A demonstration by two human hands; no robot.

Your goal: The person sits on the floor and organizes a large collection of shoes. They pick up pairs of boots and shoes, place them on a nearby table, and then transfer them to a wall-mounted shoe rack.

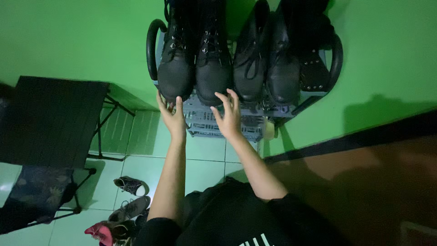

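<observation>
Your left hand [173, 117] cups the left boot's [175, 68] toe, fingers spread; your right [229, 114], also spread, touches the next boot [212, 68]. Both boots sit on the rack [214, 124], unlifted.

Place: home entryway.
Evidence: shoe rack [214, 125] holding black boots [176, 68], loose shoes [131, 186] on tiled floor [205, 159], green wall [68, 36].

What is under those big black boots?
The black boots stand in a row on top of a grey slatted rack. Lower shelves show below the toes. The left hand and right hand cover part of the front.
</observation>
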